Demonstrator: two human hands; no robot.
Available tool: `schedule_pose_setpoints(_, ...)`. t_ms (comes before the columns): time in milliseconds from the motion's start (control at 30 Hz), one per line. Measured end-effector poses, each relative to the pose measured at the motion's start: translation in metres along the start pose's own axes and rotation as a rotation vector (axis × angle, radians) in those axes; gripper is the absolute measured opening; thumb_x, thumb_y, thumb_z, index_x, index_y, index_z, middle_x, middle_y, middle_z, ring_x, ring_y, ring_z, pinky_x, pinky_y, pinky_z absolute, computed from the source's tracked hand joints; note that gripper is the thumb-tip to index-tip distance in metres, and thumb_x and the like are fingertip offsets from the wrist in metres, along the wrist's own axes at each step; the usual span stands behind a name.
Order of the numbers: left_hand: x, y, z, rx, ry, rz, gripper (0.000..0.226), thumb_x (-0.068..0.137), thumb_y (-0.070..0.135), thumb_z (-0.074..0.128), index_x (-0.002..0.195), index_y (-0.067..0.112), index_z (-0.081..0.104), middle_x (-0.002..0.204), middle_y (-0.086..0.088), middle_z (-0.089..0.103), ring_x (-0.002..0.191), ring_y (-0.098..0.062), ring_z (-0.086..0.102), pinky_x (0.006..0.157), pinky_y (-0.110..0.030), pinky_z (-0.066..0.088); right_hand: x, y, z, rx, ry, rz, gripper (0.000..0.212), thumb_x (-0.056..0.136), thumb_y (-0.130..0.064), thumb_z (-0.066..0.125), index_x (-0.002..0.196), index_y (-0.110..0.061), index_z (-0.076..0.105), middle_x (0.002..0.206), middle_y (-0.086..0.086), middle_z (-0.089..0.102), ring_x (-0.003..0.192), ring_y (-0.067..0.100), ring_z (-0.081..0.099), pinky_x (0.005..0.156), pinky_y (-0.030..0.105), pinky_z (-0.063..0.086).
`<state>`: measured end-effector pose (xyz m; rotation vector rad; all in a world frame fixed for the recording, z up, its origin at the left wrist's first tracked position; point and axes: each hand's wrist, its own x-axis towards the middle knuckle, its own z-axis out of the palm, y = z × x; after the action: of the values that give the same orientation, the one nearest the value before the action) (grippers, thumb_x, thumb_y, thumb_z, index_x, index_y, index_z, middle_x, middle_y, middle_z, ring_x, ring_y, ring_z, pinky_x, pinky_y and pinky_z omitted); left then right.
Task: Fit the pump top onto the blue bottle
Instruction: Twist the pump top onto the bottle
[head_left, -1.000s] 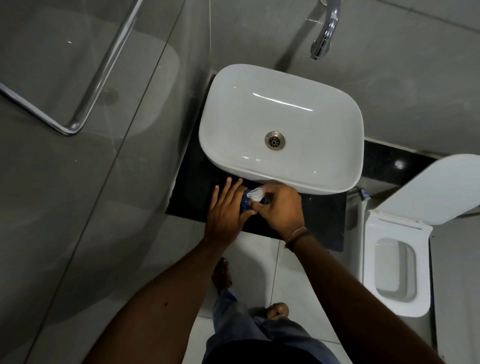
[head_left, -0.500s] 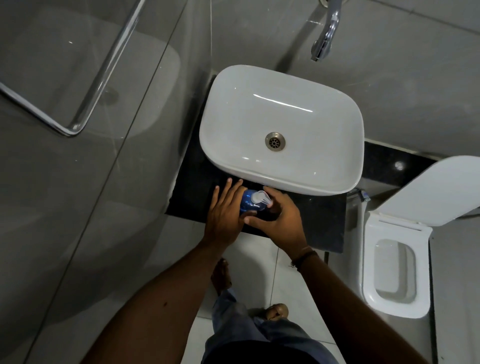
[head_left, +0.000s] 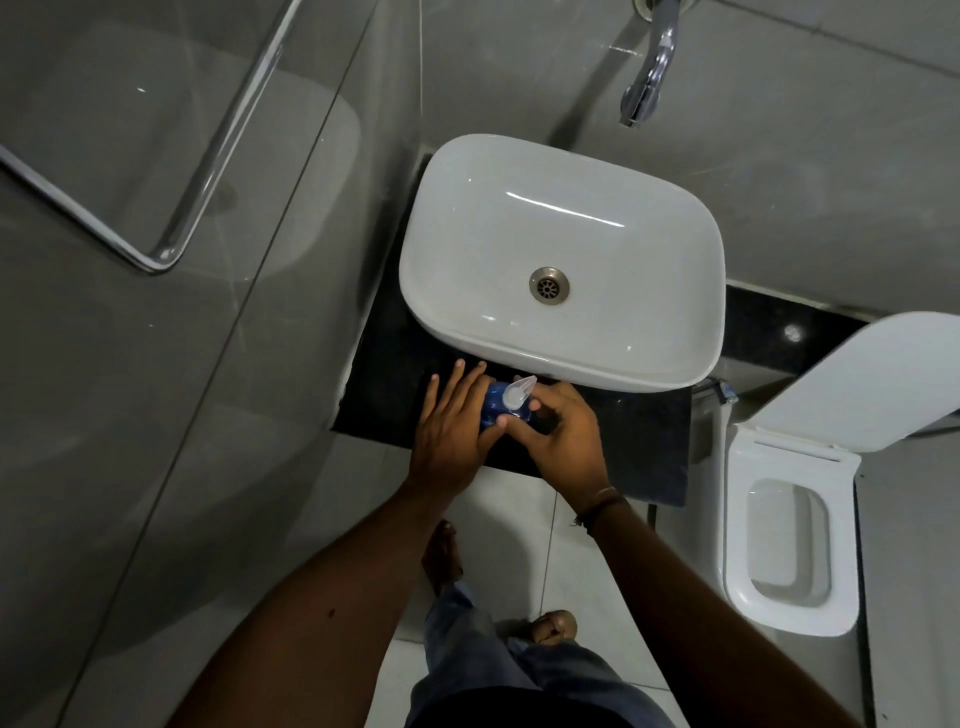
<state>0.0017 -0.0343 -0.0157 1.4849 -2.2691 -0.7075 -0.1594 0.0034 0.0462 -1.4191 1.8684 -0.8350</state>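
Observation:
The blue bottle stands on the black counter just in front of the white basin. A clear white pump top sits on its neck, nozzle pointing toward the basin. My left hand presses against the bottle's left side with fingers stretched out, steadying it. My right hand wraps the bottle's right side, with its fingers at the collar of the pump top. Most of the bottle's body is hidden between the two hands.
A white basin fills the counter behind the bottle, with a chrome tap above it. An open toilet stands at the right. A glass panel with a chrome rail is at the left. My feet are on the tiled floor below.
My right hand has slid off the top of the pump, uncovering the pump head, and now holds lower around the bottle's right side. The left hand has stayed in place.

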Motion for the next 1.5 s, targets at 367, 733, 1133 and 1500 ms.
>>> schedule_pose_setpoints(367,0.0,0.001,-0.003,-0.014,0.004,0.018,0.086,0.096,0.066,0.018,0.148,0.003,0.045,0.16,-0.013,0.042,0.155,-0.031,0.025,0.127,-0.057,0.017,0.0,0.001,-0.004,0.052,0.064,0.063,0.048,0.057,-0.055,0.092,0.096,-0.035,0.073,0.095,-0.005,0.072,0.089,0.019,0.07,0.081,0.044,0.063)
schedule_pose_setpoints(733,0.001,-0.002,-0.002,-0.002,-0.001,0.039,0.09,0.094,0.069,0.018,0.148,0.002,0.045,0.159,-0.013,0.043,0.154,-0.032,0.026,0.126,-0.058,0.018,0.004,0.004,-0.003,-0.065,-0.066,-0.003,0.066,0.059,-0.056,0.092,0.119,-0.038,0.07,0.105,-0.014,0.069,0.1,0.006,0.066,0.09,0.026,0.058)
schedule_pose_setpoints(1133,0.002,0.0,-0.004,-0.02,-0.008,0.01,0.095,0.093,0.074,0.009,0.147,0.006,0.047,0.159,-0.011,0.044,0.155,-0.028,0.025,0.128,-0.055,0.015,0.008,0.005,-0.008,0.026,0.058,0.021,0.043,0.058,-0.043,0.095,0.088,-0.038,0.065,0.089,-0.007,0.066,0.081,0.013,0.061,0.075,0.033,0.056)
schedule_pose_setpoints(1500,0.002,0.0,-0.003,-0.005,-0.004,0.009,0.074,0.094,0.058,0.043,0.149,0.008,0.046,0.16,-0.009,0.042,0.155,-0.028,0.024,0.128,-0.054,0.014,0.019,0.0,-0.002,-0.025,-0.03,0.032,0.036,0.077,-0.02,0.093,0.11,-0.026,0.082,0.101,-0.001,0.068,0.096,0.019,0.069,0.091,0.039,0.062)
